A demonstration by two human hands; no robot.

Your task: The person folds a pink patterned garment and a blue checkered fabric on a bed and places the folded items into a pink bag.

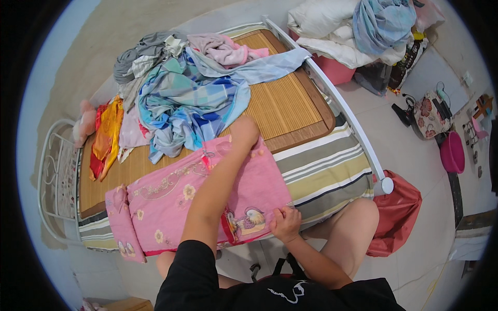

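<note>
A pink floral cloth (167,210) with printed birds lies across the near side of the bed, its left end folded over in a narrow strip. My left hand (245,130), bent inward, grips the cloth's far edge, close to a heap of blue plaid fabric (186,97). At the near right corner, my right hand (286,223) has its curled fingers on the cloth's edge beside a printed bird. A red strip shows along the near edge and within a fold between the two hands.
Under the fabrics are a bamboo mat (288,109) and a striped mattress (330,167). Grey, pink and orange cloths are heaped farther back. A white metal rail (342,101) borders the bed's right end. A red bag (397,217) and a magenta basin (452,152) stand to the right.
</note>
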